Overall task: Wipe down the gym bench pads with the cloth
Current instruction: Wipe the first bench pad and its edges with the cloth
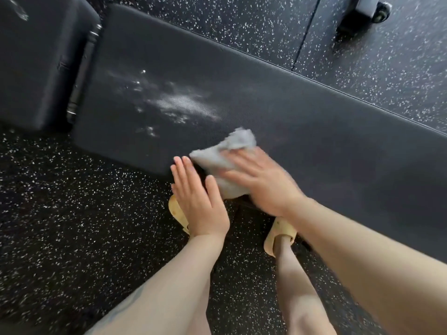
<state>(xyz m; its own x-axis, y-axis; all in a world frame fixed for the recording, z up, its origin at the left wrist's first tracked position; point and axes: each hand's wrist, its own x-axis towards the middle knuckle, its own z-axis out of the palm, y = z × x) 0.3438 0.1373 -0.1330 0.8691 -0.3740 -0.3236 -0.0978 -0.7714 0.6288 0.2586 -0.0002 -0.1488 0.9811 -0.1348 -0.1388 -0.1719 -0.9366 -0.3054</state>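
Black speckled rubber gym floor (72,213); wheeled frame foot (367,10) far right. Long dark textured bench pad (266,97) with wet spray patch (179,105) unwiped; shorter dark seat pad (36,56) beyond hinge, droplets visible. Right hand (261,182) presses crumpled grey cloth (225,155) on near pad edge, motion-blurred, whether fingers pinch cloth unclear. Left hand (196,201) flat, fingers straight, empty, just beside cloth. Judged early stage: most wiping left.

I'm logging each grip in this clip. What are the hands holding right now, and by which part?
The right hand presses its near half of the crumpled grey cloth onto the long black bench pad. The left hand holds nothing.
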